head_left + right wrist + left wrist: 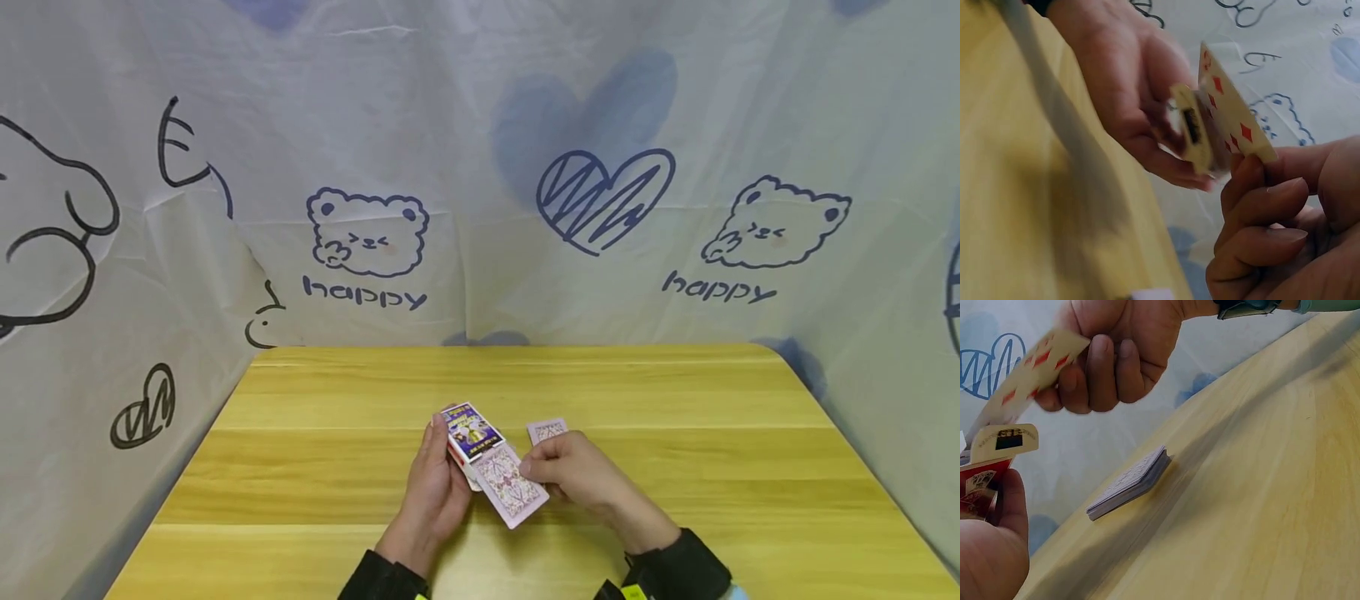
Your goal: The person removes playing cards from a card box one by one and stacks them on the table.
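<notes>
My left hand [435, 487] grips a playing card box [474, 431] with a purple and yellow printed front, its flap [1007, 442] folded out at the open end. From that end sticks a playing card [513, 485], its patterned pink back up in the head view. Red diamonds mark the card's other face in both wrist views. Thumb and fingers of my right hand [588, 475] pinch this card by its edge. Beyond the right hand, a stack of playing cards [1130, 484] lies back-up on the table, partly hidden by that hand in the head view.
The wooden table [315, 467] spreads out on both sides of the hands. A white cloth [480, 125] with drawn bears and hearts hangs behind it and along the left and right sides.
</notes>
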Demonstrator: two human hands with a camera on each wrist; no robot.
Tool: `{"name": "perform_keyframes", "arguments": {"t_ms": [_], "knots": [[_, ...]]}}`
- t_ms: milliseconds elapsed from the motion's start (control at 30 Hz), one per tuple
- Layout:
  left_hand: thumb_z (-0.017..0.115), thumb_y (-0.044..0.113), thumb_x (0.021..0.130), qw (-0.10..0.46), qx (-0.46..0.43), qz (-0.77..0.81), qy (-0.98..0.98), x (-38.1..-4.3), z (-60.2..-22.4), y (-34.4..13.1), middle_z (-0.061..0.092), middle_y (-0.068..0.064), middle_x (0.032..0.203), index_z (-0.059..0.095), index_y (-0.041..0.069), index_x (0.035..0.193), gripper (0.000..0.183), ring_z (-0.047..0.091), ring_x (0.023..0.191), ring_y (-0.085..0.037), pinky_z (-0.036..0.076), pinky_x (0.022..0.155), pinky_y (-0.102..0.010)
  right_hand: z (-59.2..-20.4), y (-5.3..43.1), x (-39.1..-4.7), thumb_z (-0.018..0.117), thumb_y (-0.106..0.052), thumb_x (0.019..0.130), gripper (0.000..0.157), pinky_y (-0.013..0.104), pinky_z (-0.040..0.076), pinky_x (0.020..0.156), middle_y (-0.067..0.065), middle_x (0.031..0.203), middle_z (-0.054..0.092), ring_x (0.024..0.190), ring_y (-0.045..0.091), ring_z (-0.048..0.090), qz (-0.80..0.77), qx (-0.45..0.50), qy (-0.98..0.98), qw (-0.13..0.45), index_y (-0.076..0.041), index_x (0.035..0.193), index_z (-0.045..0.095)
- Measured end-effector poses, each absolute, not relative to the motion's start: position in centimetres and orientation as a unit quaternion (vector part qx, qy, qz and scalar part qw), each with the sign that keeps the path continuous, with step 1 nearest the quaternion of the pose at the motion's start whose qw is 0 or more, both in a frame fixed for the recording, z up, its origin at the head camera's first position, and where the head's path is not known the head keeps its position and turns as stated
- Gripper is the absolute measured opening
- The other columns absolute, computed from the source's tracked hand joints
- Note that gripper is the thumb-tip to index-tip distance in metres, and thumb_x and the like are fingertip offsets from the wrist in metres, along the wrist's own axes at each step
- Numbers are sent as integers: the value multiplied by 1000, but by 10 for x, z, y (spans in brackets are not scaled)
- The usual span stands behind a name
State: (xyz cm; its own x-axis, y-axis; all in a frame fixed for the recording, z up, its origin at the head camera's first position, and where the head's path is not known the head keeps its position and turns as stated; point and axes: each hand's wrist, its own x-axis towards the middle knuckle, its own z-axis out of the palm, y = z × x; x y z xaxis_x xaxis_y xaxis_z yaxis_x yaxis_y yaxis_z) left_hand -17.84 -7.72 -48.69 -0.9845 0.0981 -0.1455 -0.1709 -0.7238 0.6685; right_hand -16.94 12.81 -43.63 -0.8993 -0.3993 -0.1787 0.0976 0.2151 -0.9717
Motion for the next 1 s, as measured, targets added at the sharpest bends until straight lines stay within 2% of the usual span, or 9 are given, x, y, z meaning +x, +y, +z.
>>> {"name": "perform_keyframes", "arguments": {"t_ms": [200, 400, 500, 633, 700, 900, 1000], "knots": [[38, 53, 99, 66, -62, 930, 357, -180, -487, -79, 28, -14, 153, 22, 17, 148, 63, 38, 134, -22, 43, 106, -32, -428, 149, -180, 63, -11, 91, 20, 20, 29, 44, -1, 63, 59, 47, 8, 37, -609, -91, 768, 173, 10, 89, 66], [35, 58, 98, 69, -67, 926, 365, -180, -486, -80, 27, -19, 153, 14, 14, 152, 74, 42, 130, -27, 47, 102, -37, -435, 173, -197, 62, -13, 93, 17, 25, 32, 47, 0, 60, 47, 52, 13, 40, -534, -23, 841, 83, 2, 87, 68], [33, 61, 97, 78, -75, 928, 358, -179, -484, -82, 34, -21, 147, 17, 9, 152, 77, 49, 124, -29, 51, 98, -37, -441, 184, -205, 62, -16, 94, 19, 27, 32, 48, 2, 63, 47, 55, 15, 40, -495, 4, 867, 56, 0, 84, 67], [30, 62, 97, 125, -94, 942, 296, -177, -482, -86, 53, -18, 128, 20, 5, 149, 78, 59, 111, -27, 57, 84, -31, -448, 194, -211, 62, -18, 93, 21, 27, 32, 48, 5, 66, 52, 56, 16, 41, -477, 23, 877, 54, -1, 82, 68], [28, 61, 98, 148, -100, 948, 264, -176, -482, -88, 57, -15, 121, 17, 4, 149, 78, 61, 108, -24, 57, 78, -28, -452, 195, -213, 63, -19, 92, 21, 28, 34, 49, 6, 69, 54, 57, 17, 42, -477, 27, 877, 60, 0, 84, 69], [31, 62, 96, 158, -106, 947, 257, -177, -483, -89, 56, -15, 122, 12, 3, 151, 82, 61, 108, -23, 58, 74, -28, -464, 189, -215, 65, -19, 90, 20, 28, 39, 53, 7, 77, 61, 65, 18, 48, -474, 39, 876, 77, -1, 85, 70], [32, 63, 96, 155, -101, 942, 280, -177, -483, -88, 57, -14, 120, 13, 3, 150, 83, 62, 107, -23, 58, 73, -28, -470, 184, -215, 66, -18, 89, 18, 29, 41, 58, 11, 91, 67, 74, 21, 51, -479, 44, 873, 77, -1, 83, 71]]}}
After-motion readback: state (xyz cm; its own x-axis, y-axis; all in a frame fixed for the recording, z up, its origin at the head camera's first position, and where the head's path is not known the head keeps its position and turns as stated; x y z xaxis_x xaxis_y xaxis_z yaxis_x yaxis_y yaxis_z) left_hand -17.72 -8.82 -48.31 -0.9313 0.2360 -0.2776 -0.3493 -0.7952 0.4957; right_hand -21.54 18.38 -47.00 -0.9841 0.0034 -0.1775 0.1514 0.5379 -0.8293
